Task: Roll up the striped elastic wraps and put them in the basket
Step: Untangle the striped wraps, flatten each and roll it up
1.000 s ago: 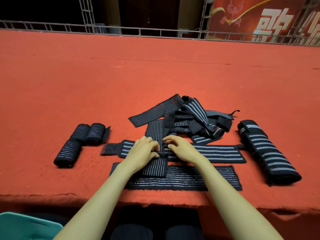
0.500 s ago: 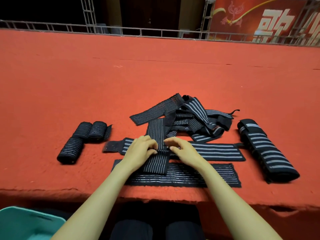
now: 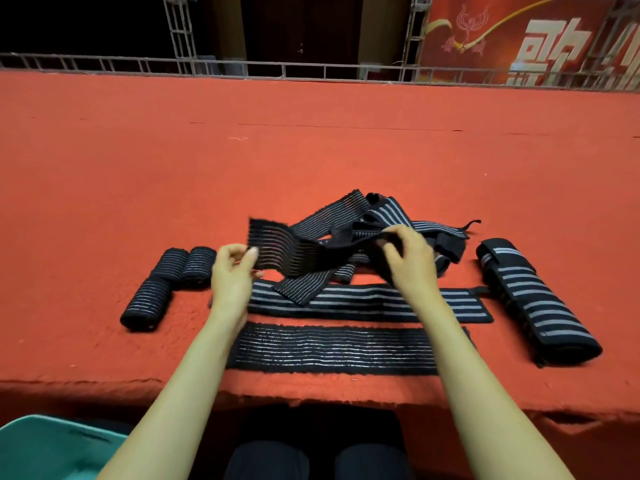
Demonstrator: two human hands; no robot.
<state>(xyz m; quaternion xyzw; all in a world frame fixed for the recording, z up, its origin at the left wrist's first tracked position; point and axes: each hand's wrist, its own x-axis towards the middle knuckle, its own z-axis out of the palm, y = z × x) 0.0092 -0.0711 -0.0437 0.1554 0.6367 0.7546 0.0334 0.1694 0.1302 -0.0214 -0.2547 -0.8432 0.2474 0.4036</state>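
Left hand (image 3: 232,271) pinches an end of a wrap (image 3: 294,251) lifted above the desk (image 3: 311,150); right hand (image 3: 410,261), blurred, seems to grip its middle. Finished rolls (image 3: 173,282) sit leftward, flat strips (image 3: 332,348) along the front edge, none visibly in the basket (image 3: 52,445).

Reaching in with two bare forearms, from 7 o'clock and from 5 o'clock, converging toward 12. Holding the left hand (image 3: 232,277) aloft near mid-frame, thumb and curled fingers pinching one end of a striped wrap (image 3: 287,252). Gripping the same wrap farther along with the right hand (image 3: 412,263), at 3 o'clock of the left, fingers curled over, motion-blurred.
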